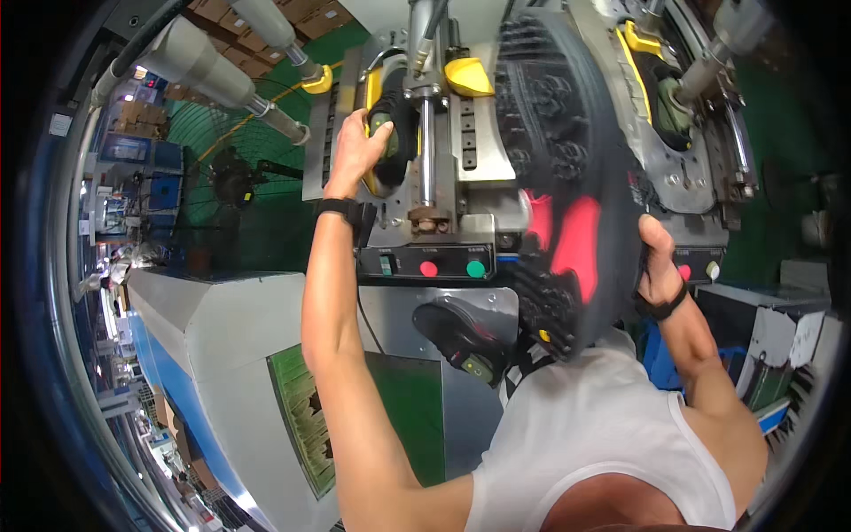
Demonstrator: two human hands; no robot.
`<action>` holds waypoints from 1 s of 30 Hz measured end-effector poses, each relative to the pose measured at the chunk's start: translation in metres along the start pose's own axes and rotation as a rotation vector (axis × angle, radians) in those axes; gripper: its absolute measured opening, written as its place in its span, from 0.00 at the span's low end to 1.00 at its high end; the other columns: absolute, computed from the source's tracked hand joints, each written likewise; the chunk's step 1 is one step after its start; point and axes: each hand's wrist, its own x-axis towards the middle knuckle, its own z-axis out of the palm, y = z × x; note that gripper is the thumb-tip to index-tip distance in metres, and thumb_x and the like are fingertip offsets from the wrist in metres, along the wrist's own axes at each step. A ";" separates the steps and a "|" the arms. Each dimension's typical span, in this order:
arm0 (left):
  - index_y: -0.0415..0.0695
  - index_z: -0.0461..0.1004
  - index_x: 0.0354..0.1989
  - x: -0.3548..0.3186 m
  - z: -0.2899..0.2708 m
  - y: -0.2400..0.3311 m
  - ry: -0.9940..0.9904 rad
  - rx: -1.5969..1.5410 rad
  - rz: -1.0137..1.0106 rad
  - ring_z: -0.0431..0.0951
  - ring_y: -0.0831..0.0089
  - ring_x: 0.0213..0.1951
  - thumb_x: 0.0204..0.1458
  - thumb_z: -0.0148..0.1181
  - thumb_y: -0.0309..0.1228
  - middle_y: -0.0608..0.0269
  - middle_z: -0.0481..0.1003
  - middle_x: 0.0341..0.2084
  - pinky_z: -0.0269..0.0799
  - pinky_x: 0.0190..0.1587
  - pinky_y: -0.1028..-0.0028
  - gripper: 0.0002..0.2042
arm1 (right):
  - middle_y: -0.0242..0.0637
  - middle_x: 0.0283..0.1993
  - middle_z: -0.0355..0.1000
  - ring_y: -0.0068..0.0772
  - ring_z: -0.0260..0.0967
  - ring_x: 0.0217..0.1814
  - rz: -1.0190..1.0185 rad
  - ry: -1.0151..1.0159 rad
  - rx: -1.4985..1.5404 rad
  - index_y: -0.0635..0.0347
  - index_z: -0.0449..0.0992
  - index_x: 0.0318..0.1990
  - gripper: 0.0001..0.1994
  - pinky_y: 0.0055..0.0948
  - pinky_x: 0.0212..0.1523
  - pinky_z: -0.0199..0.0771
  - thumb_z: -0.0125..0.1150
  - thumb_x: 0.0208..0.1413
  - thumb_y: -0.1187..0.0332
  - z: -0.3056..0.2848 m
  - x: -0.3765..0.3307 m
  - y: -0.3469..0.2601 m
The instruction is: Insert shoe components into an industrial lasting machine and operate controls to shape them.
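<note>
In my right hand (pixel 660 266) is a black shoe (pixel 567 151), raised close to the camera with its lugged sole and red-pink patches facing up. Motion blurs it, and it hides most of that hand's fingers. At the left station of a metal press, my left hand (pixel 359 155) grips another black shoe (pixel 403 115), its thumb over the olive-green heel part. Yellow pads (pixel 468 77) flank this shoe. A third black shoe with an olive patch (pixel 465 341) lies on the metal shelf below the control panel.
The control panel (pixel 452 260) carries red and green buttons. Another dark shoe (pixel 669 102) sits in the right station under a grey cylinder (pixel 722 44). More cylinders (pixel 208 71) project at upper left, with a large fan (pixel 235 173) behind. A white machine housing (pixel 222 355) stands at left.
</note>
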 end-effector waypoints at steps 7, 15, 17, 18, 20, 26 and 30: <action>0.30 0.63 0.58 0.052 0.060 -0.040 -0.094 0.054 -0.151 0.74 0.38 0.56 0.41 0.77 0.48 0.30 0.73 0.52 0.70 0.59 0.54 0.42 | 0.46 0.62 0.72 0.45 0.75 0.57 -0.218 0.314 0.259 0.67 0.63 0.67 0.44 0.43 0.58 0.78 0.70 0.53 0.43 -0.069 -0.077 0.042; 0.35 0.61 0.57 0.069 0.059 -0.030 -0.142 0.142 -0.324 0.76 0.41 0.54 0.37 0.75 0.42 0.33 0.76 0.50 0.72 0.59 0.55 0.41 | 0.46 0.58 0.74 0.45 0.76 0.55 -0.140 0.220 0.231 0.69 0.65 0.65 0.47 0.41 0.56 0.79 0.81 0.39 0.54 -0.051 -0.076 0.040; 0.34 0.62 0.57 0.070 0.050 -0.028 -0.140 0.156 -0.322 0.77 0.41 0.54 0.37 0.75 0.42 0.33 0.76 0.50 0.72 0.59 0.55 0.40 | 0.46 0.54 0.76 0.43 0.78 0.52 -0.112 0.336 0.190 0.71 0.67 0.63 0.44 0.40 0.55 0.80 0.80 0.42 0.53 -0.035 -0.065 0.039; 0.34 0.63 0.56 0.069 0.046 -0.028 -0.169 0.141 -0.315 0.76 0.41 0.55 0.37 0.75 0.42 0.34 0.76 0.50 0.71 0.59 0.55 0.40 | 0.46 0.54 0.76 0.43 0.78 0.52 -0.147 0.315 0.203 0.71 0.67 0.63 0.44 0.40 0.55 0.80 0.80 0.42 0.53 -0.031 -0.060 0.036; 0.34 0.63 0.56 0.062 0.042 -0.029 -0.193 0.121 -0.330 0.76 0.41 0.55 0.37 0.75 0.42 0.34 0.76 0.51 0.71 0.59 0.55 0.39 | 0.45 0.54 0.75 0.43 0.77 0.52 -0.018 0.279 0.182 0.69 0.67 0.64 0.44 0.39 0.54 0.80 0.79 0.43 0.52 -0.023 -0.053 0.035; 0.34 0.61 0.58 0.027 0.032 -0.024 -0.043 0.062 -0.283 0.75 0.40 0.55 0.40 0.72 0.39 0.32 0.75 0.51 0.71 0.58 0.54 0.38 | 0.47 0.53 0.76 0.44 0.78 0.51 -0.063 0.314 0.118 0.70 0.63 0.66 0.41 0.39 0.52 0.81 0.70 0.44 0.60 -0.011 -0.052 0.050; 0.37 0.61 0.60 -0.005 0.002 -0.010 0.137 -0.044 -0.209 0.76 0.38 0.52 0.41 0.72 0.39 0.33 0.75 0.49 0.71 0.55 0.51 0.38 | 0.49 0.53 0.76 0.45 0.78 0.51 -0.022 0.265 0.108 0.70 0.64 0.65 0.39 0.40 0.53 0.81 0.68 0.44 0.63 0.000 -0.048 0.053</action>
